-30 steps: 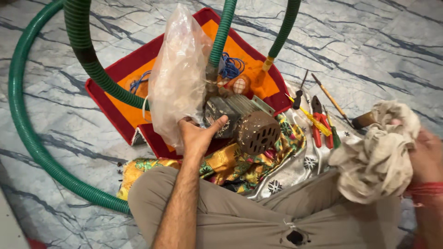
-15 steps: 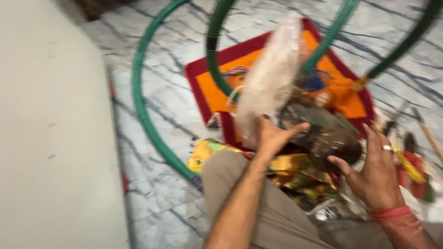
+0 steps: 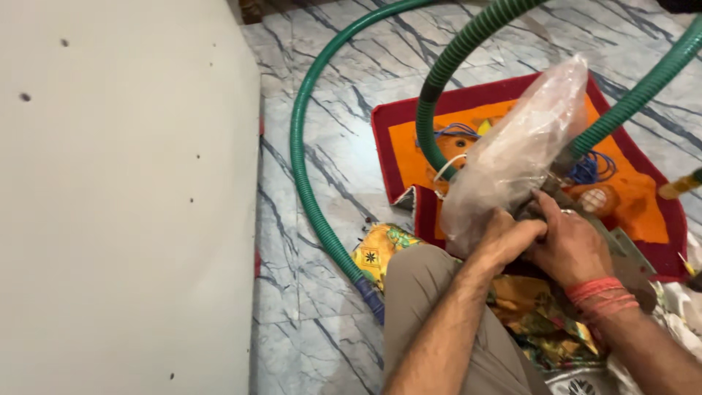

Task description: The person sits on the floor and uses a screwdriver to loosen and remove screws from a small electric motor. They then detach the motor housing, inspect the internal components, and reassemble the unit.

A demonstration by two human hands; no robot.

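Both hands sit together over the lap, the left hand gripping the base of a clear plastic bag and the right hand closed on the grey motor housing beside it; bag fitting appears in progress, calling next for steady support. Green hose loops crowd the mat beyond; the marble floor offers room leftward up to the grey wall panel.

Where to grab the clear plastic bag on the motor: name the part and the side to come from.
Take the clear plastic bag at its lower, bunched end, where the left hand already closes round it beside the right hand. Come from the near left side, probably: the bag tilts up and away to the right, its top is loose and puffed, and green hoses crowd the far side.
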